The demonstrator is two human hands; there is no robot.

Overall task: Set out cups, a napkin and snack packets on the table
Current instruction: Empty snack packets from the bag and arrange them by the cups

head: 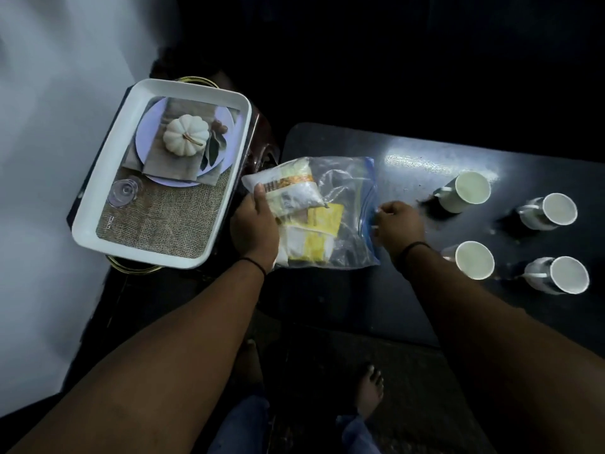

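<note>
A: What do the hands hold?
B: The left hand (253, 224) grips a white-and-yellow snack packet (285, 185); the right hand (397, 226) pinches the clear zip bag (347, 204) by its blue edge.
A: And the cups?
B: Four white cups (465, 191), seemingly empty, stand on the dark worktop (360, 290).

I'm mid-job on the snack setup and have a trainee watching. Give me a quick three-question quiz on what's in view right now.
1. How many cups stand on the dark table?
2. True or false: the snack packets are still inside the clear zip bag.
3. Which of the two hands pinches the bag's blue zip edge: A) left hand B) right hand?

Key: 1. four; 2. true; 3. B
</note>
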